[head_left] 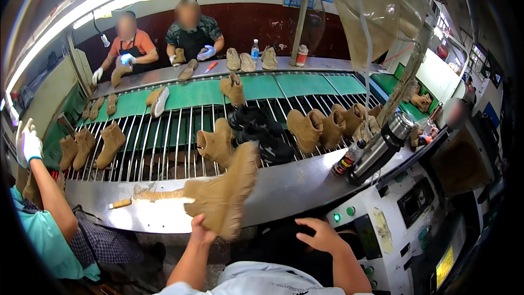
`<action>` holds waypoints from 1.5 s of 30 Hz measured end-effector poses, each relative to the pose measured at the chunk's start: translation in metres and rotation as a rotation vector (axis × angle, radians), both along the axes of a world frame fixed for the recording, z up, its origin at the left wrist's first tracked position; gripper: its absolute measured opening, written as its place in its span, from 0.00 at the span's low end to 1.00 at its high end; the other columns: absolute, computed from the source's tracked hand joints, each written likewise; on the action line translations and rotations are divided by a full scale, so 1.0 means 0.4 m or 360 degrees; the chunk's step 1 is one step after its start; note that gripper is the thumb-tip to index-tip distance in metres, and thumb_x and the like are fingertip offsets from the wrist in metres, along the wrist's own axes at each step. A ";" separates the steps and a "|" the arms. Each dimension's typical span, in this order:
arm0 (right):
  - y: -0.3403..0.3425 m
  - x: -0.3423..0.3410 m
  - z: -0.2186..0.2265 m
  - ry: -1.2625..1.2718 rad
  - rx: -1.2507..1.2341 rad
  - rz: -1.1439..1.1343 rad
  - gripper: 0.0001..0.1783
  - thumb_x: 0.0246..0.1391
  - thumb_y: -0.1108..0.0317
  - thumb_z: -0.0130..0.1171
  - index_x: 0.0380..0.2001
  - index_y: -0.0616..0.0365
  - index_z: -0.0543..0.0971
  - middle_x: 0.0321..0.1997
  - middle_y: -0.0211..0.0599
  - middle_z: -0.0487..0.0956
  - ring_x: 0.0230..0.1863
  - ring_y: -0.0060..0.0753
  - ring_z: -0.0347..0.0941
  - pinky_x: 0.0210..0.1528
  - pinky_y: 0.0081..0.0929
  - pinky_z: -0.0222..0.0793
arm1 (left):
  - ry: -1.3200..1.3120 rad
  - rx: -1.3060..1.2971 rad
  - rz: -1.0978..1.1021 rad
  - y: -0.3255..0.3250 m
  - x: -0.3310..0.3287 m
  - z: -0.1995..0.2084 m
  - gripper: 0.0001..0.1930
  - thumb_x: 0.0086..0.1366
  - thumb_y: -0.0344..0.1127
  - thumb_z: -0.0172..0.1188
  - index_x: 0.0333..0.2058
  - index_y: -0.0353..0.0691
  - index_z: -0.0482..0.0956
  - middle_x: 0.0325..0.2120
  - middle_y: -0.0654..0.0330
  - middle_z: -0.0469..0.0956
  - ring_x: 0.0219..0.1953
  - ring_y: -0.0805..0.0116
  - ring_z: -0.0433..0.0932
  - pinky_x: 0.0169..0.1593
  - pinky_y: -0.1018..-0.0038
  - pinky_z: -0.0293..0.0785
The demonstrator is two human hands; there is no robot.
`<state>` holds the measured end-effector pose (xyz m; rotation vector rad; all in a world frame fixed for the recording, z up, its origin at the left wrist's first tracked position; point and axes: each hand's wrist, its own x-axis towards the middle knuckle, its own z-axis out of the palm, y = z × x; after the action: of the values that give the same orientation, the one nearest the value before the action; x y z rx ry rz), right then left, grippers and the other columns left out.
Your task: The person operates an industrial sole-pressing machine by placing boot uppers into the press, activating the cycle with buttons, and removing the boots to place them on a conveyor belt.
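A tan ankle boot [221,199] is tilted over the near metal edge of the workbench, its sole turned to the right. My left hand [202,231] grips it from below, with the thumb showing against the upper. Nothing is in my right hand [321,236]; it hovers to the right of the boot, fingers apart, near a white control panel [349,213]. Just beyond the held boot, another tan boot [215,143] and black shoes [262,136] rest on the metal bars.
Several tan boots [305,130] stand on the rack [147,150]. A steel thermos [382,147] and dark bottle [348,157] stand at right. A brush-like piece [120,204] lies on the metal ledge [174,216]. A gloved co-worker [52,196] is at left; two people work across the green belt [185,98].
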<state>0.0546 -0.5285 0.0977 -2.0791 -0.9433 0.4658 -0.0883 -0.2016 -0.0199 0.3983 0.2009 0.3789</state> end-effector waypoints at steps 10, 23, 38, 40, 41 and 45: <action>-0.094 0.010 -0.236 0.0666 -0.0127 -0.0542 0.22 0.51 0.66 0.64 0.48 0.64 0.76 0.42 0.40 0.81 0.41 0.25 0.77 0.45 0.21 0.72 | 0.0485 0.0357 0.0648 0.569 0.057 -0.113 0.29 0.58 0.33 0.59 0.58 0.38 0.64 0.54 0.54 0.70 0.56 0.56 0.68 0.60 0.55 0.64; 0.148 0.200 -0.316 0.0527 -0.0097 -0.0559 0.12 0.53 0.68 0.60 0.40 0.62 0.80 0.32 0.31 0.80 0.33 0.20 0.74 0.39 0.21 0.71 | 0.1074 0.1968 0.0873 0.550 0.446 -0.175 0.31 0.53 0.28 0.64 0.57 0.40 0.67 0.49 0.50 0.76 0.53 0.59 0.75 0.53 0.67 0.70; 0.362 0.399 -0.456 -0.0135 -0.0384 -0.0472 0.08 0.47 0.62 0.59 0.29 0.53 0.78 0.25 0.36 0.79 0.29 0.42 0.77 0.33 0.35 0.72 | 0.0603 0.2193 0.0997 0.402 0.849 0.135 0.23 0.50 0.27 0.60 0.48 0.35 0.71 0.29 0.56 0.75 0.35 0.59 0.75 0.43 0.66 0.71; 0.373 0.387 -0.504 -0.0472 -0.0277 -0.0575 0.08 0.45 0.61 0.60 0.25 0.52 0.75 0.22 0.35 0.77 0.26 0.44 0.75 0.29 0.37 0.70 | 0.0907 0.2395 0.0551 0.433 1.012 0.111 0.30 0.52 0.33 0.61 0.55 0.39 0.67 0.28 0.54 0.75 0.33 0.56 0.76 0.39 0.63 0.72; 0.380 0.393 -0.529 -0.0644 -0.0226 -0.0627 0.08 0.43 0.61 0.60 0.23 0.51 0.74 0.20 0.35 0.76 0.25 0.44 0.75 0.27 0.38 0.69 | 0.1007 0.2502 0.0417 0.452 1.090 0.103 0.31 0.52 0.37 0.62 0.56 0.41 0.67 0.28 0.53 0.76 0.35 0.53 0.77 0.40 0.60 0.73; 0.397 0.395 -0.511 -0.0561 -0.0293 -0.0662 0.09 0.41 0.61 0.61 0.20 0.50 0.72 0.17 0.34 0.75 0.21 0.46 0.73 0.23 0.39 0.68 | 0.1128 0.3144 0.0648 0.524 1.357 0.018 0.26 0.53 0.37 0.59 0.51 0.39 0.69 0.46 0.48 0.72 0.43 0.49 0.76 0.44 0.59 0.74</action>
<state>0.2127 -0.3696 -0.1069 -2.4978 -0.6451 -0.0363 0.4547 0.0081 -0.0127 2.4825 0.5670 0.7465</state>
